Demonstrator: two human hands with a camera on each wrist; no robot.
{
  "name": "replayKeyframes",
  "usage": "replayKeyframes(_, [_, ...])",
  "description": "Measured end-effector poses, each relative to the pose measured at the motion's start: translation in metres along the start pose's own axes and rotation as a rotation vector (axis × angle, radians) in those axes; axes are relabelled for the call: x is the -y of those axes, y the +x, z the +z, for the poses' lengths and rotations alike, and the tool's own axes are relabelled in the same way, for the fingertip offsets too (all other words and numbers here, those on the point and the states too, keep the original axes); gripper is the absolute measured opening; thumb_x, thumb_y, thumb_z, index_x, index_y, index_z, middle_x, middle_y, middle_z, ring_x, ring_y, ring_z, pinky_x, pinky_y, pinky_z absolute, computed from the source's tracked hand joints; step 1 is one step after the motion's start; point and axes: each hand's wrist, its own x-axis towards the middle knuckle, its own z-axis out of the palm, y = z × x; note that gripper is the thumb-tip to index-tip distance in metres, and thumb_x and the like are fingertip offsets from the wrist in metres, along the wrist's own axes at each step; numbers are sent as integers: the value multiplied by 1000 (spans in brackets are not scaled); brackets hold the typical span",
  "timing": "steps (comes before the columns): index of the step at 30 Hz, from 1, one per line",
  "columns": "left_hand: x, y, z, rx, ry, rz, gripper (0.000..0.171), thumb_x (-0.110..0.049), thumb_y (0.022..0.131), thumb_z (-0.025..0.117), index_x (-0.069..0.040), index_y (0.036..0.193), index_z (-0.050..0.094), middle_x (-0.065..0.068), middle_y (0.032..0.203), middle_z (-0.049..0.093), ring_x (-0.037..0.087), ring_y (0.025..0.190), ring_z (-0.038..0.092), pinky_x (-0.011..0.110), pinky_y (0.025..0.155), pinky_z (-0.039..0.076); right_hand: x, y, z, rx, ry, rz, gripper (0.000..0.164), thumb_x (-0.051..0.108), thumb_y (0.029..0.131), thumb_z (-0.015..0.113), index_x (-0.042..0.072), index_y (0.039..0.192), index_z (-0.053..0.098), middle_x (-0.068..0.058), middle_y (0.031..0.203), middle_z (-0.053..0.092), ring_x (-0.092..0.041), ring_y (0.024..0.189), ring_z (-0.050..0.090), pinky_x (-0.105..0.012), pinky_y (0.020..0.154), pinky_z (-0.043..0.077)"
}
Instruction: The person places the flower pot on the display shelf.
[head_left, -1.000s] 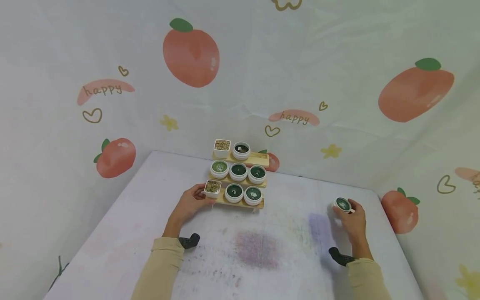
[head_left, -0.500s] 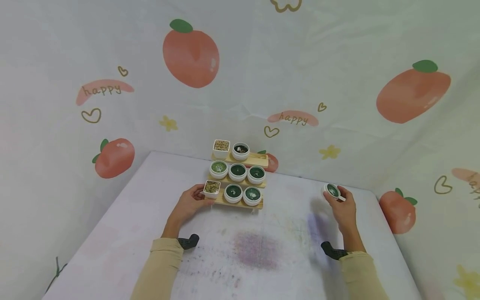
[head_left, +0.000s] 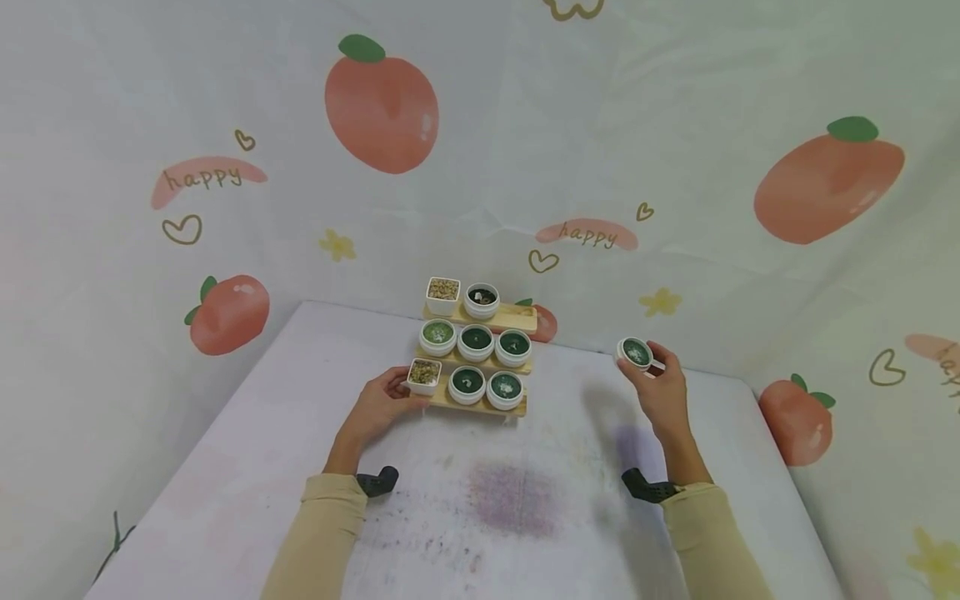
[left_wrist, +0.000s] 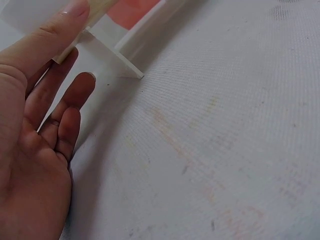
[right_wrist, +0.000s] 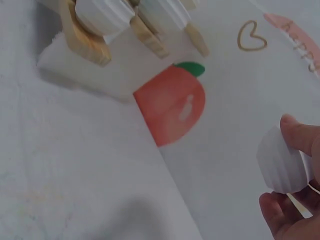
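A three-tier wooden display stand [head_left: 516, 317] carries several small white cups. My left hand [head_left: 378, 407] grips the front left corner of its lowest shelf, thumb on top and fingers beneath, beside a square white cup [head_left: 424, 377] of brownish-green bits. In the left wrist view the thumb [left_wrist: 47, 35] lies along the shelf edge. Off to the right, my right hand [head_left: 663, 396] holds a small white cup [head_left: 635, 353] with a dark green filling, raised above the table. The right wrist view shows this ribbed cup [right_wrist: 282, 160] between thumb and fingers.
On the front shelf stand two round dark-green cups [head_left: 505, 390]; three round cups [head_left: 476, 342] fill the middle one. A square cup [head_left: 442, 297] and a round cup [head_left: 482, 301] sit on the back shelf, left of its visible wood. The white-clothed table [head_left: 570, 467] meets a fruit-printed backdrop [head_left: 465, 125].
My right hand has lifted its cup and carried it leftward and farther back, nearer the stand. My left hand stays at the stand's front left corner.
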Motion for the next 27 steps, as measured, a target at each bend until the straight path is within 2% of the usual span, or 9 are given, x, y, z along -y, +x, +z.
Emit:
replayKeyframes(9, [2, 1, -1, 1, 9, -4, 79, -29, 78, 90, -14, 146, 53, 11, 128, 70, 15, 99, 64, 25, 83, 53, 23, -3, 25, 64, 28, -65, 70, 22, 93, 77, 7, 151, 42, -13, 148, 49, -18, 119, 49, -7, 76, 46])
replayKeyframes(19, [0, 2, 0, 1, 2, -2, 80, -30, 76, 91, -15, 145, 54, 10, 127, 71, 17, 98, 62, 26, 83, 52, 53, -3, 52, 155, 41, -157, 71, 20, 93, 76, 6, 153, 40, -16, 150, 44, -27, 124, 50, -6, 83, 44])
replayKeyframes(23, [-1, 1, 0, -6, 13, -16, 78, -26, 79, 90, -14, 146, 53, 11, 127, 70, 15, 96, 61, 25, 83, 51, 67, -3, 63, 191, 51, -173, 71, 19, 93, 76, 3, 152, 39, -17, 149, 45, -29, 126, 49, -13, 92, 44])
replayKeyframes(27, [0, 0, 0, -4, 3, 0, 78, -26, 78, 90, -14, 146, 53, 11, 127, 70, 15, 97, 62, 23, 82, 51, 77, 0, 75, 213, 52, -193, 70, 20, 93, 76, 3, 150, 39, -16, 147, 47, -29, 128, 50, -26, 99, 48])
